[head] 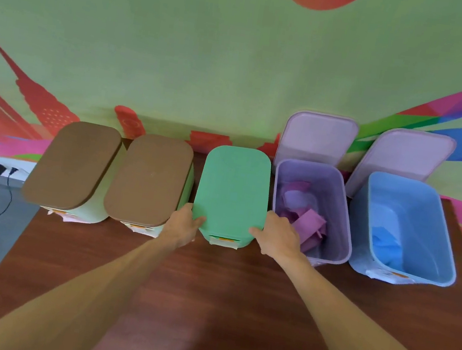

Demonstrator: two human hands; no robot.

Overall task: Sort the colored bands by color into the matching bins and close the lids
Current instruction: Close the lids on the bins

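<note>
Five bins stand in a row along the far edge of the table. The green bin has its green lid (pixel 232 186) down. My left hand (pixel 182 225) grips the lid's near left corner, thumb on top. My right hand (pixel 279 235) grips its near right corner. To the right, the purple bin (pixel 344 219) stands with its lid (pixel 318 138) up and holds purple bands (pixel 307 220). The blue bin (pixel 434 231) at far right also has its lid (pixel 402 156) up, with blue bands (pixel 385 245) inside.
Two bins with brown lids (pixel 74 164) (pixel 150 179) down stand left of the green one. The brown wooden table (pixel 209 289) runs toward me. A painted wall rises right behind the bins. A black cable (pixel 7 192) lies on the grey floor at left.
</note>
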